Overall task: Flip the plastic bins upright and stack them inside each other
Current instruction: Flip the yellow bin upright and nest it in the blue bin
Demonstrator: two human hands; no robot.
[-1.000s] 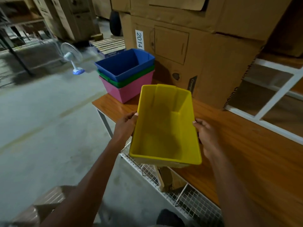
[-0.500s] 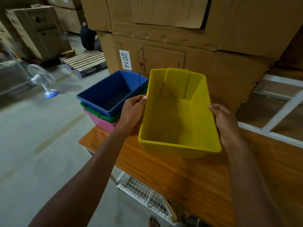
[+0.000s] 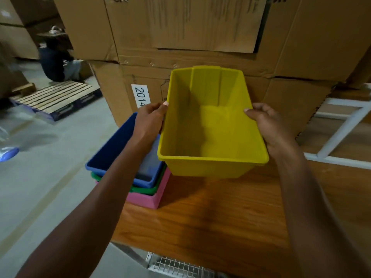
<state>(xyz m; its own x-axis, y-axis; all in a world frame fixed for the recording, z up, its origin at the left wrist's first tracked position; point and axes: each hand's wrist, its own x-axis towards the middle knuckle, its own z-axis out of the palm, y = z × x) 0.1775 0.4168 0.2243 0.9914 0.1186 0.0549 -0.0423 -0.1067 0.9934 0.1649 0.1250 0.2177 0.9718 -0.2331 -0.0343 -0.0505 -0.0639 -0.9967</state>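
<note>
Here, both hands, left hand (image 3: 149, 121) and right hand (image 3: 269, 125), grip an upright yellow plastic bin (image 3: 210, 125) by its long rims, fingers closed, seemingly for nesting into the blue-topped bin stack (image 3: 120, 149)

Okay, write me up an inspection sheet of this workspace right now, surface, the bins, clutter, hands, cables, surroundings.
Surface: wooden table, bare where visible; wire rack below its near edge.
Job's things: yellow bin upright, held in the air beside the stack; blue bin nested in green bin, that in pink bin, all upright at the table's left end.
Clutter: nothing seen.
Grippers: left hand and right hand grip the yellow bin's long sides.
Cables: nothing seen.
Surroundings: cardboard boxes behind, one with a label reading 2014; pallet on the concrete floor; a person beyond it.
</note>
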